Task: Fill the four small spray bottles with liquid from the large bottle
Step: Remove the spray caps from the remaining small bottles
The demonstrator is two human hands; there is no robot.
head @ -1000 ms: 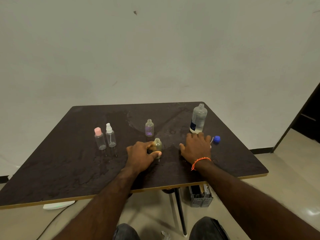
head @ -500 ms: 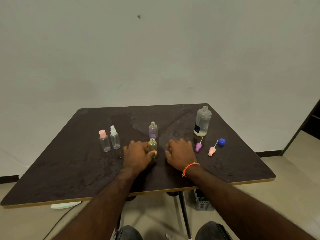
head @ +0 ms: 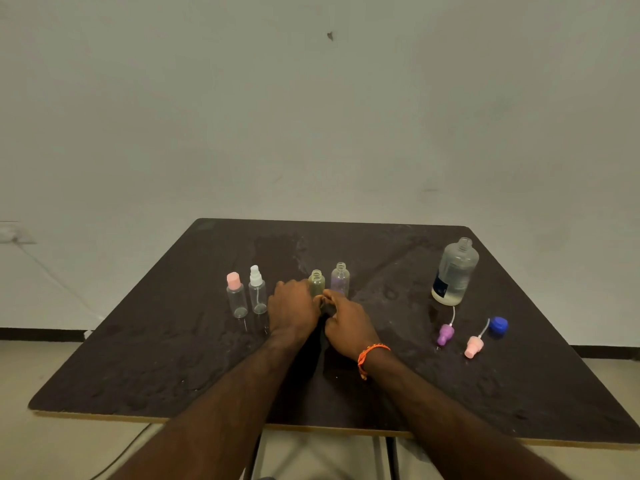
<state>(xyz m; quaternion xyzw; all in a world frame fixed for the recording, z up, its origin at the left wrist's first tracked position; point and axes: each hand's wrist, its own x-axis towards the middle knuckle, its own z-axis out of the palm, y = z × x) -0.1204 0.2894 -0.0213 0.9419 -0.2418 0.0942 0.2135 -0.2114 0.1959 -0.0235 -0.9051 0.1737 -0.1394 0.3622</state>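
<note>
Four small bottles stand in a row on the dark table point(head: 519, 393). From the left they are a pink-capped one point(head: 237, 301), one with a white spray top point(head: 257, 294), an open yellowish one point(head: 316, 281) and an open purple one point(head: 340, 277). My left hand point(head: 294, 308) grips the lower part of the yellowish bottle. My right hand point(head: 348, 323) has curled fingers, and its fingertips pinch at the same bottle's base, which is hidden. The large bottle point(head: 454, 271) stands uncapped at the right, with a little liquid in its bottom.
A purple spray head point(head: 445, 334), a pink spray head point(head: 473, 346) and a blue cap point(head: 498, 325) lie in front of the large bottle. The tabletop looks wet in patches. A wall stands close behind the table's far edge.
My right hand left the spray heads at the right and came over to the yellowish bottle. My left hand slid that bottle farther back, beside the purple one.
</note>
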